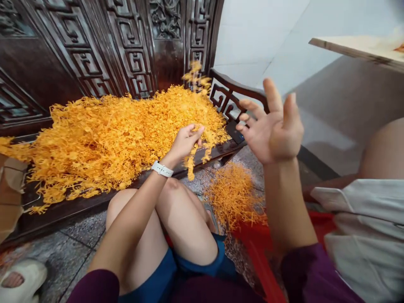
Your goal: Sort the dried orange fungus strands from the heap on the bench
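My left hand [185, 141], with a pale watch band [162, 168] on its wrist, pinches a few small orange plastic pieces [190, 166] that dangle below its fingers. They look like thin, branched moulded figures; their exact kind is too small to tell. My right hand [274, 126] is raised to the right, palm up and fingers spread, with nothing in it. A blurred cluster of orange pieces [197, 78] is in the air above my left hand. Behind lies a large heap of the same orange pieces [104, 139] on a dark wooden bench [63, 214].
A second orange heap [233, 193] of thin sticks lies on the floor beside my knees. A red plastic surface [259, 248] is under my right forearm. A cardboard box [9, 193] stands at left, a wooden board [356, 48] juts in at upper right. Another person's light clothing [369, 227] shows at right.
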`<state>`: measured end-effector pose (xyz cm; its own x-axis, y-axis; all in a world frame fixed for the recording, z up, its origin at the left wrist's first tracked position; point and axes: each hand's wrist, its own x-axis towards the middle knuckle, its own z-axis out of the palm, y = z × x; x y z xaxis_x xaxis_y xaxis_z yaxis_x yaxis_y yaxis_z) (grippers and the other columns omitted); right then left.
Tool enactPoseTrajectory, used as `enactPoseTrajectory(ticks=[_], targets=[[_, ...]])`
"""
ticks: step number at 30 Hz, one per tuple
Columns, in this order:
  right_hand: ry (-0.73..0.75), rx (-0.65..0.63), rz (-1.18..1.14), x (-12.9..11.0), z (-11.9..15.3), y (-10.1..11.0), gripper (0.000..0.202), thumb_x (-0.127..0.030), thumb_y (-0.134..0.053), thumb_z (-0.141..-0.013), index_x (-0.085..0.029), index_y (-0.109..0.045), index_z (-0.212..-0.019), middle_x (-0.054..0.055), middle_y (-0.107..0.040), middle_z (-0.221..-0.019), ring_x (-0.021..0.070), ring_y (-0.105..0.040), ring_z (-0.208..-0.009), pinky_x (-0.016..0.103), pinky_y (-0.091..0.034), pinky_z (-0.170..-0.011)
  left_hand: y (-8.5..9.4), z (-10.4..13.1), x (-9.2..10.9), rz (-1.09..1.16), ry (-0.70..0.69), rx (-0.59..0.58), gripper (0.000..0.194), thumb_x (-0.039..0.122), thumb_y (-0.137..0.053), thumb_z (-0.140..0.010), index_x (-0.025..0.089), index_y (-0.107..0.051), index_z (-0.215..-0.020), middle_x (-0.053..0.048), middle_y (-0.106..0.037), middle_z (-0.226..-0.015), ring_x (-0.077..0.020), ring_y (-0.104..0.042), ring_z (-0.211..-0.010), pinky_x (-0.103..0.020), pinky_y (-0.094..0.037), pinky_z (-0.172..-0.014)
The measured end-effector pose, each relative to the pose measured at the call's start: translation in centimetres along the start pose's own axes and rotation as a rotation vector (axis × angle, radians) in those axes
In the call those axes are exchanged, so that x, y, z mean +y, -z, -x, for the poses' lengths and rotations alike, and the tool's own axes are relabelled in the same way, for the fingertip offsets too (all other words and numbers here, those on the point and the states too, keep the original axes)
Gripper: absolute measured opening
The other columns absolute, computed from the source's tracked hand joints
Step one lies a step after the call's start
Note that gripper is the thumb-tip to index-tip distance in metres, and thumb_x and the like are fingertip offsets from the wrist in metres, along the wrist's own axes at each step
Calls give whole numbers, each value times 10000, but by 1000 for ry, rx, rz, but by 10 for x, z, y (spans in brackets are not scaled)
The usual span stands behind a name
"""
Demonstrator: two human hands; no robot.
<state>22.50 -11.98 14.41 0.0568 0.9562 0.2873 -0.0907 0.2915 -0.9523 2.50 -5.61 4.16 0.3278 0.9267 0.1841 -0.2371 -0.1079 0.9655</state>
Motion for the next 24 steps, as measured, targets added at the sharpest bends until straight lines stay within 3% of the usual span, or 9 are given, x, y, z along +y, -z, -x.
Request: enactPoseTrajectory(ticks=[2,4,7,9,11,13,15,19,24], targets=[[53,59,102,34,-3,6,367,-569,-564,-984,-310,-755,-1161,11,-749,-1226,119,-670,-921,246,-474,-648,12,5,-8,-50,71,26,280,401,-656,-982,202,-575,-802,15,-532,-588,-100,-397,-495,-283,-295,-537],[39,51,223,69,-2,2,413,-515,-709,-909,-313,-702,-1269,49,-724,-1259,176,-673,-1019,277,-531,-697,21,8,-12,-117,100,20,339,431,-646,-977,197,-544,-754,27,-498,-602,-94,-362,-506,-276,-270,-531],[-72,-70,330,107,7,-20,500,-533,-733,-890,-270,-653,-1308,104,-680,-1314,248,-642,-1173,367,-577,-822,30,9,-14,-200,42,-49,325,433,-640,-967,187,-562,-768,25,-504,-642,-104,-405,-558,-269,-303,-560],[-99,-117,320,122,14,-37,518,-565,-716,-897,-269,-631,-1314,109,-663,-1317,257,-633,-1197,419,-574,-914,33,11,-15,-308,20,-27,239,380,-659,-946,180,-600,-829,28,-507,-650,-111,-417,-568,-272,-307,-571],[-85,-86,300,131,18,-50,510,-556,-742,-881,-270,-632,-1289,99,-666,-1268,243,-649,-1146,420,-575,-927,36,13,-16,-451,43,38,174,329,-679,-920,167,-652,-975,41,-493,-621,-120,-420,-550,-278,-297,-567],[-64,-10,284,138,19,-56,471,-511,-788,-852,-257,-647,-1222,80,-683,-1173,214,-679,-1011,376,-589,-836,37,14,-16,-524,77,57,336,328,-688,-909,156,-657,-1195,51,-494,-601,-129,-424,-526,-281,-289,-551],[-66,83,235,143,18,-54,425,-465,-807,-841,-240,-644,-1163,52,-703,-1059,176,-685,-839,335,-583,-732,38,14,-15,-478,70,4,444,359,-697,-902,160,-652,-1296,32,-550,-642,-134,-460,-542,-276,-313,-550],[-105,271,126,146,17,-33,345,-480,-773,-862,-211,-633,-1028,21,-721,-943,142,-661,-672,335,-583,-699,36,12,-12,-299,27,-105,307,447,-729,-876,167,-770,-995,-7,-614,-683,-137,-500,-597,-269,-344,-567],[89,374,517,138,29,-1,327,-502,-754,-887,-189,-674,-835,-1,-642,-743,142,-580,-674,283,-464,-656,26,9,-16,-205,62,-97,389,543,-709,-877,180,-705,-737,24,-498,-557,-121,-406,-536,-269,-287,-541]])
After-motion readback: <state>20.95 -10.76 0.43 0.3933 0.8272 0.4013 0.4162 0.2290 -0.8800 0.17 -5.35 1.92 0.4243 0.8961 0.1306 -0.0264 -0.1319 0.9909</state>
